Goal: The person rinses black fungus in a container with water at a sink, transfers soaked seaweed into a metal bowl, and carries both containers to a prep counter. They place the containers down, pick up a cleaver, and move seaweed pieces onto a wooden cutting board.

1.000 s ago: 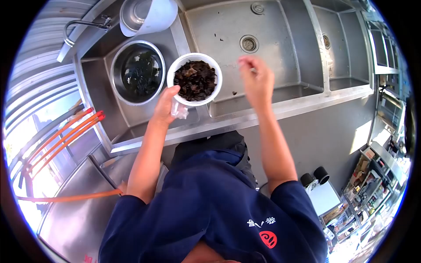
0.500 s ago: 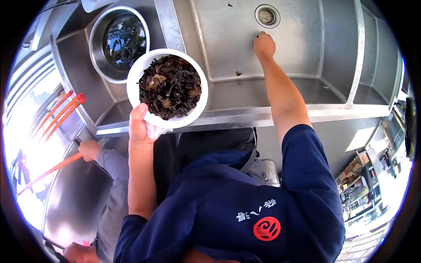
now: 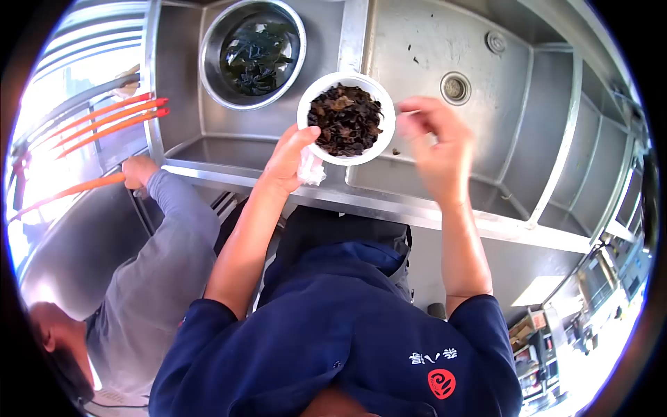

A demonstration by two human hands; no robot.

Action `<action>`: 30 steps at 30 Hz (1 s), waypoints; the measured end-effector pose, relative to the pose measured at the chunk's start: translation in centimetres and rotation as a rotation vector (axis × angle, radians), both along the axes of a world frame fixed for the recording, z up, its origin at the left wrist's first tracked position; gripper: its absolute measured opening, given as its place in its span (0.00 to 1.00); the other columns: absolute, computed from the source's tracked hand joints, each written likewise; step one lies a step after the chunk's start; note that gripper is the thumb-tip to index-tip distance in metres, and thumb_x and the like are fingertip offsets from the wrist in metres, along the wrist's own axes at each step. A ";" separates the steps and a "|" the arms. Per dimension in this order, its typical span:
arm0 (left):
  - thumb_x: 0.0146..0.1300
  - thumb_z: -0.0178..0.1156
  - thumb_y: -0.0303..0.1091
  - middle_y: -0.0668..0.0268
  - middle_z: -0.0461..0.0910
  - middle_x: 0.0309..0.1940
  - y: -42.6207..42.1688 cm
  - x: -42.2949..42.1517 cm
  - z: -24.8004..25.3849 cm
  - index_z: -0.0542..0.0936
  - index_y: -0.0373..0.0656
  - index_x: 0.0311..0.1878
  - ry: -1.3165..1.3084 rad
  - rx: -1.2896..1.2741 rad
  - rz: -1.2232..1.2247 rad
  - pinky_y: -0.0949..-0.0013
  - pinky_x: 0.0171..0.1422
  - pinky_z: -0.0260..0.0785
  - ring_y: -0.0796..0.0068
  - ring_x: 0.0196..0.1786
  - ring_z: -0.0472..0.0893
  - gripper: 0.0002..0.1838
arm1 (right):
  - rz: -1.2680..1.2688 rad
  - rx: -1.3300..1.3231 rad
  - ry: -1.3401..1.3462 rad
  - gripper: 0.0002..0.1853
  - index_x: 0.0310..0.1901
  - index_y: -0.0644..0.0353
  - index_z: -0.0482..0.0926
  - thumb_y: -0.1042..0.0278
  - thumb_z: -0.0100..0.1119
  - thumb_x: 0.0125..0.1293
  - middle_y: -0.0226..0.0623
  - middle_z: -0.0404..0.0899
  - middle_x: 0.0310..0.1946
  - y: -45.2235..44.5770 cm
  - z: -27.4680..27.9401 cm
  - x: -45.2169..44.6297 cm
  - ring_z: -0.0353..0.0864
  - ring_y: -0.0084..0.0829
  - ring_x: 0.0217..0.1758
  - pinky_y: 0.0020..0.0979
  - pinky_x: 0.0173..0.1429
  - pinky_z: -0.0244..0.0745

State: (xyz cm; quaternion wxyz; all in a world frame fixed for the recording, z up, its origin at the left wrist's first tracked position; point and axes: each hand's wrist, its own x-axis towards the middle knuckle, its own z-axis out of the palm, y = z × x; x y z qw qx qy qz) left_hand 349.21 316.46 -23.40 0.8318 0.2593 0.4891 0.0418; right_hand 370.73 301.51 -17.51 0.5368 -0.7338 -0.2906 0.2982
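Note:
My left hand (image 3: 288, 160) grips a white bowl (image 3: 384, 142) by its near-left edge, thumb over the rim. Dark brown wood ear mushrooms (image 3: 347, 119) fill it. Something white and crumpled (image 3: 310, 169), perhaps thin plastic, hangs under the bowl beside my left palm. At the bowl's right side is my right hand (image 3: 445, 149), its fingers bent and smeared by motion; whether they touch the rim or hold anything cannot be made out. Below both hands lies the steel sink (image 3: 417, 184), with a small dark scrap (image 3: 396, 151) near its front edge.
A steel basin (image 3: 300, 52) with dark green leafy pieces in water sits in the left sink compartment. The right compartment has a drain (image 3: 455, 88) and small dark bits. On the left, a co-worker in a grey sleeve (image 3: 156, 257) holds an orange handle (image 3: 76, 189).
My right hand has lifted from near the drain and come left to the bowl. The view has shifted, and the bowl now sits farther right in it. The co-worker shows more fully.

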 end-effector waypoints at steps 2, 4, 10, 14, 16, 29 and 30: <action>0.65 0.64 0.39 0.62 0.83 0.48 -0.3 1.0 1.0 0.73 0.35 0.64 -0.051 0.025 0.000 0.71 0.41 0.78 0.74 0.43 0.84 0.27 | 0.213 -0.033 -0.255 0.14 0.48 0.61 0.83 0.76 0.71 0.59 0.40 0.85 0.46 1.5 1.4 -1.2 0.85 0.33 0.40 0.32 0.47 0.81; 0.66 0.64 0.39 0.63 0.83 0.50 0.1 0.7 1.8 0.72 0.36 0.67 -0.121 0.026 -0.087 0.70 0.45 0.79 0.75 0.46 0.84 0.29 | 0.293 0.008 -0.483 0.16 0.48 0.61 0.84 0.75 0.72 0.58 0.43 0.85 0.48 2.4 1.6 -2.1 0.85 0.38 0.42 0.36 0.49 0.81; 0.66 0.63 0.38 0.62 0.83 0.52 1.0 0.0 3.0 0.71 0.36 0.67 -0.248 -0.020 -0.112 0.69 0.51 0.79 0.75 0.49 0.84 0.29 | 0.298 -0.010 -0.384 0.12 0.44 0.63 0.82 0.76 0.70 0.58 0.44 0.84 0.45 4.7 3.1 -2.1 0.85 0.42 0.45 0.36 0.49 0.82; 0.63 0.65 0.40 0.58 0.84 0.51 1.7 -1.1 2.7 0.72 0.34 0.66 -0.289 -0.030 0.029 0.69 0.46 0.81 0.71 0.47 0.86 0.30 | 0.155 0.079 -0.160 0.07 0.43 0.64 0.85 0.78 0.66 0.64 0.38 0.86 0.41 5.3 4.8 -1.4 0.82 0.24 0.36 0.27 0.44 0.78; 0.61 0.67 0.42 0.56 0.85 0.49 2.8 -1.2 3.1 0.73 0.33 0.65 -0.293 -0.017 0.080 0.69 0.39 0.82 0.69 0.43 0.87 0.33 | 0.142 0.045 -0.131 0.06 0.43 0.64 0.85 0.77 0.66 0.65 0.37 0.86 0.40 5.8 4.8 -0.7 0.82 0.24 0.36 0.26 0.43 0.78; 0.60 0.65 0.38 0.59 0.84 0.45 9.5 -11.0 -2.9 0.75 0.35 0.61 -0.158 -0.036 0.326 0.65 0.44 0.81 0.69 0.41 0.85 0.27 | 0.260 -0.170 0.019 0.10 0.51 0.67 0.81 0.76 0.56 0.71 0.44 0.86 0.43 15.5 -8.4 -3.6 0.87 0.35 0.46 0.32 0.53 0.80; 0.60 0.65 0.39 0.60 0.84 0.44 9.9 -10.7 -2.9 0.76 0.35 0.60 -0.130 -0.012 0.368 0.66 0.39 0.79 0.70 0.38 0.84 0.27 | 0.262 -0.135 -0.070 0.11 0.50 0.67 0.81 0.76 0.55 0.70 0.50 0.86 0.43 17.8 -11.0 -3.8 0.88 0.44 0.47 0.37 0.53 0.80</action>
